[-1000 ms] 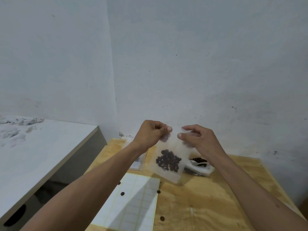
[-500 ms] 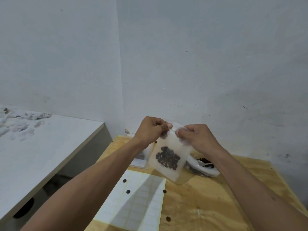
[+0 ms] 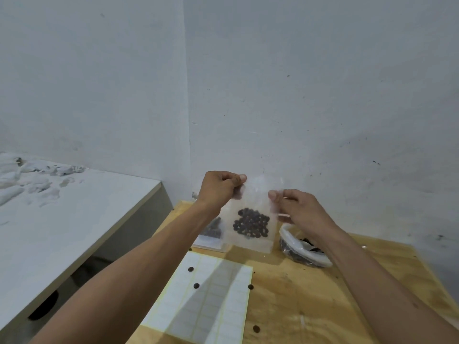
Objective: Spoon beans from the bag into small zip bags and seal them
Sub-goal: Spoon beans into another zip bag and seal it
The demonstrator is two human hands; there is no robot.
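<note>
Lying nearest on the plywood table (image 3: 310, 306) was a label sheet (image 3: 211, 306); above it, left hand (image 3: 218, 191) and right hand (image 3: 300, 209) pinched the small zip bag (image 3: 250, 219) of beans, the bean bag (image 3: 301, 249) behind, against white walls (image 3: 298, 95).

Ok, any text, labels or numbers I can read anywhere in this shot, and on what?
None readable.
Label sheet: blank grid cells, no print visible.
Small zip bag pinched by left hand and right hand: no print visible.
Bean bag: none visible.
</note>
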